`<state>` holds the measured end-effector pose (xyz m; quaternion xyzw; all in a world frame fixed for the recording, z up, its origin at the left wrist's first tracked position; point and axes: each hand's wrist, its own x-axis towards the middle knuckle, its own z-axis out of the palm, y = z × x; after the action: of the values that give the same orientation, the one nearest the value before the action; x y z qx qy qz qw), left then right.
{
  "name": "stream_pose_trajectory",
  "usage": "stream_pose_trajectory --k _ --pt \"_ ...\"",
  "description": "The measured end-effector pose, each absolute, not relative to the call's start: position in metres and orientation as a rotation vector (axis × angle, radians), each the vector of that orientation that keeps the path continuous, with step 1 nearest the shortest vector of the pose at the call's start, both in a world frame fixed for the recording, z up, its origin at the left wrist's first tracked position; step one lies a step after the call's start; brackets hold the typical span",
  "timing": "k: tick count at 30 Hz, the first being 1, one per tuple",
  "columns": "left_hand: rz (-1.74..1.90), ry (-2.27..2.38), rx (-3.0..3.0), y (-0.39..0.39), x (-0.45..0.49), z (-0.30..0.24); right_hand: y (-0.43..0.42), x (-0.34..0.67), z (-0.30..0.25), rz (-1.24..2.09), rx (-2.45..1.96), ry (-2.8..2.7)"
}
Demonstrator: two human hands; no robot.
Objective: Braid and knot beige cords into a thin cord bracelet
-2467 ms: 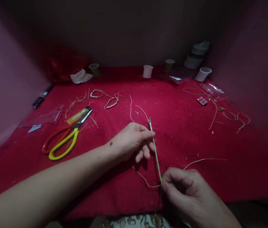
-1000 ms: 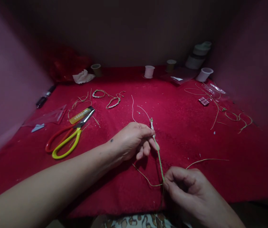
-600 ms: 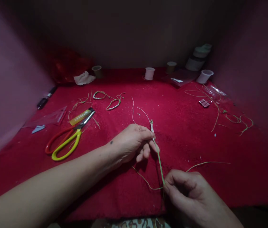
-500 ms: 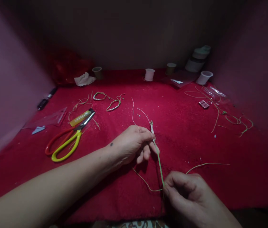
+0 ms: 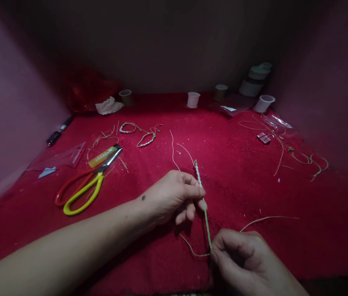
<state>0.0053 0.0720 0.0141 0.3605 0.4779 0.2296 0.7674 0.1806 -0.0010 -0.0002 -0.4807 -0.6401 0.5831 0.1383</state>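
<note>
A half-braided cord bracelet (image 5: 198, 174) runs between my hands, white and knotted at its far end, with green cords (image 5: 207, 224) stretched toward me. My left hand (image 5: 182, 195) pinches it between thumb and finger at the lower end of the white knots. Closer to me, my right hand (image 5: 242, 257) pinches the near end of the green cords. A loose tan cord end (image 5: 189, 244) curves out left of the right fingertips, and another cord (image 5: 269, 217) trails to the right behind that hand. Thin white threads (image 5: 172, 148) extend beyond my left hand.
Scissors (image 5: 84, 193) with red and yellow handles lie at left by a yellow cutter (image 5: 103, 156). Two finished-looking bracelets (image 5: 146, 139) rest farther back. Thread spools (image 5: 193, 100) and a bottle (image 5: 256, 80) stand along the back; a binder clip (image 5: 264, 138) and loose cords lie right.
My left hand has slid slightly down the bracelet toward me, so more of the white knotted part shows beyond its fingertips. The right hand keeps its pinch. The whole view has shifted slightly.
</note>
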Motion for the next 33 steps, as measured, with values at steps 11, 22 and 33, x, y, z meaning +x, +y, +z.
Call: stream_pose_trajectory --k 11,22,33 --pt "0.636 1.112 0.767 0.0747 0.0119 0.0206 0.0011 0.1787 0.0061 1.708 -1.425 -1.842" --pt "0.638 1.095 0.792 0.0743 0.0106 0.0194 0.0011 0.1778 0.0076 1.705 -1.443 -1.829" --pt "0.647 1.091 0.826 0.0732 0.0101 0.0187 -0.0012 0.1784 0.0082 1.703 -1.439 -1.806"
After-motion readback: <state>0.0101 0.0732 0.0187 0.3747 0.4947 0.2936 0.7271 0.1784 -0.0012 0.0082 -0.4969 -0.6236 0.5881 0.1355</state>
